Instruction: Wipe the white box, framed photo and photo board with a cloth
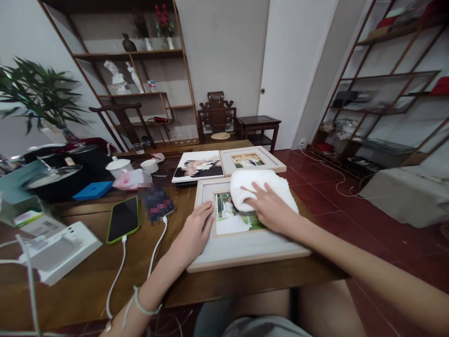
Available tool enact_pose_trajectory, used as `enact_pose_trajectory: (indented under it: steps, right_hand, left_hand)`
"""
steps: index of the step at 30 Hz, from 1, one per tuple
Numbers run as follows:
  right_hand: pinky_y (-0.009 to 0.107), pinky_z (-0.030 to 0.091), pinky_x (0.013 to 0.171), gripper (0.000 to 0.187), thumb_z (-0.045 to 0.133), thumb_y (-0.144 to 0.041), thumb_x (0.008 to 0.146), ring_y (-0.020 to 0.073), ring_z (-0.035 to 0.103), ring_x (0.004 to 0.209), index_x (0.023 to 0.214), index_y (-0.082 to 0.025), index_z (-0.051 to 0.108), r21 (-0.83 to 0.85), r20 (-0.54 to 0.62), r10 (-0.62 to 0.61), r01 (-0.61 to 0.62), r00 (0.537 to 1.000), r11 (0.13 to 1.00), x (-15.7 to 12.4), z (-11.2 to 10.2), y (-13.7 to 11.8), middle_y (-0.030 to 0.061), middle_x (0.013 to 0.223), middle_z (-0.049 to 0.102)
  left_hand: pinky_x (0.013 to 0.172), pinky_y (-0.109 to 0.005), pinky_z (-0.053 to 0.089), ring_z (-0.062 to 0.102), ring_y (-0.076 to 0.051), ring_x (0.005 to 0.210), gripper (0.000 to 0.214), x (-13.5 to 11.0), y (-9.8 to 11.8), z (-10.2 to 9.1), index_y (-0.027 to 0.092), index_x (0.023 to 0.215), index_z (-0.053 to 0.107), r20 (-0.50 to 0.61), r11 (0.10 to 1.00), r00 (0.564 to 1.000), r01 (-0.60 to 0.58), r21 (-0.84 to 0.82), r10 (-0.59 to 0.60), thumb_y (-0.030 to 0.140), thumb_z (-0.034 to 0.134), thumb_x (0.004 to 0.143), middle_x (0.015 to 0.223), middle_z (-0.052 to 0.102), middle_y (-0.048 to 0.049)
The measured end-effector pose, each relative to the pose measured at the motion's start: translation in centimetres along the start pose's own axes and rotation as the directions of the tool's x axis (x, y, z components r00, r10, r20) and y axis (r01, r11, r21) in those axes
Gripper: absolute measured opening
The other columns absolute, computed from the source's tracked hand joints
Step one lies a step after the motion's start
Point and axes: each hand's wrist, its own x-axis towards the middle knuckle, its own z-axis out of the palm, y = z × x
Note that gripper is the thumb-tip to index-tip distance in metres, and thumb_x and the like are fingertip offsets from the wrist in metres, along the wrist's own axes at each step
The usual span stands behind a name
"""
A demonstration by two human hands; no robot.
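Note:
A pale framed photo (242, 250) lies flat on the wooden table (87, 276) in front of me. My left hand (194, 229) rests flat on the frame's left edge, fingers stretched out. Over the glass, my right hand (268, 208) presses a folded white cloth (257, 185), fingers spread on top of it. The cloth covers the upper right part of the picture.
Two more photo frames (252, 160) (198, 166) lie further back. Left of me sit a green-cased phone (122, 219) on a white cable, a second phone (156, 201), a white box (56, 250), cups, pots and a plant. Shelves line the walls.

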Motion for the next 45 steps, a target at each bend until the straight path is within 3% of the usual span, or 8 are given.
enact_pose_trajectory:
  steps: [6,11,16,20,27,34,39,45]
  right_hand:
    - [0.062,0.023,0.102,0.062,0.038,0.004,0.065,0.0384,0.024,0.133,0.121,-0.015,0.057,-0.016,0.064,-0.021,0.022,0.998,1.0,1.7,-0.1,0.8,0.0081,0.145,0.037]
    - [0.063,0.026,0.101,0.057,0.042,0.002,0.067,0.0398,0.025,0.132,0.118,-0.017,0.059,0.101,0.205,-0.107,0.087,0.973,0.991,-2.9,-2.1,-3.4,0.0086,0.145,0.037]
    - [0.076,0.024,0.092,0.044,0.057,-0.008,0.064,0.0537,0.018,0.128,0.105,-0.02,0.066,0.166,0.379,-0.171,0.115,0.91,0.979,-6.8,-3.3,-8.2,0.0116,0.148,0.027]
    - [0.075,0.02,0.095,0.033,0.054,-0.009,0.069,0.052,0.014,0.13,0.097,-0.021,0.069,0.21,0.306,-0.201,0.14,0.93,0.968,-6.8,-2.6,-9.7,0.0087,0.15,0.023]
    - [0.057,0.023,0.105,0.057,0.044,0.001,0.067,0.0342,0.025,0.134,0.118,-0.019,0.059,0.142,0.092,-0.091,0.077,0.992,0.987,-2.5,-0.7,-3.9,0.0081,0.145,0.037]
    - [0.058,0.029,0.099,0.063,0.038,0.005,0.067,0.0376,0.03,0.129,0.126,-0.012,0.052,-0.034,0.012,0.08,-0.08,0.997,0.996,2.9,0.3,1.5,0.0135,0.144,0.037]
    - [0.064,0.024,0.099,0.061,0.04,0.006,0.066,0.0426,0.023,0.132,0.121,-0.014,0.057,0.005,0.135,-0.059,0.059,0.989,0.998,0.4,-0.7,-1.7,0.0111,0.145,0.036]
    - [0.066,0.024,0.1,0.048,0.051,-0.004,0.066,0.0469,0.021,0.131,0.111,-0.014,0.063,0.201,0.32,-0.233,0.175,0.918,0.964,-5.7,-3.5,-7.2,0.0132,0.146,0.033]
  left_hand:
    - [0.103,-0.044,0.04,0.051,-0.026,0.122,0.036,0.0,-0.1,0.1,0.008,0.114,0.061,-0.018,0.999,1.0,0.003,-0.034,-0.004,0.023,0.039,0.09,0.127,0.058,-0.0179]
    - [0.103,-0.045,0.04,0.051,-0.026,0.121,0.036,0.0,0.0,0.2,0.007,0.115,0.06,-0.02,1.0,1.0,0.007,-0.007,-0.007,0.022,0.039,0.09,0.127,0.058,-0.0179]
    - [0.104,-0.044,0.039,0.051,-0.025,0.122,0.036,0.1,0.1,0.1,0.006,0.115,0.06,-0.018,1.0,1.0,0.008,-0.01,-0.008,0.021,0.038,0.09,0.127,0.058,-0.0179]
    - [0.104,-0.045,0.04,0.052,-0.025,0.121,0.036,0.1,0.0,0.1,0.008,0.114,0.061,-0.019,1.0,1.0,-0.007,-0.014,0.006,0.019,0.036,0.09,0.127,0.058,-0.0171]
    - [0.103,-0.046,0.041,0.051,-0.026,0.121,0.036,-0.2,-0.2,0.2,0.008,0.115,0.06,-0.03,0.999,0.999,-0.038,-0.02,0.037,0.018,0.037,0.089,0.126,0.058,-0.018]
    - [0.104,-0.045,0.04,0.049,-0.026,0.123,0.039,-0.1,-0.3,0.3,0.004,0.117,0.058,-0.014,0.999,1.0,-0.026,-0.025,0.026,0.019,0.036,0.089,0.127,0.057,-0.0194]
    - [0.106,-0.043,0.038,0.049,-0.025,0.123,0.041,-0.2,-0.3,0.4,0.001,0.119,0.056,-0.014,0.999,1.0,-0.022,-0.031,0.021,0.019,0.034,0.09,0.128,0.056,-0.0207]
    - [0.107,-0.043,0.037,0.048,-0.025,0.125,0.04,-0.1,-0.2,0.3,0.003,0.118,0.057,0.003,0.999,1.0,0.007,-0.049,-0.007,0.019,0.034,0.089,0.13,0.055,-0.0196]
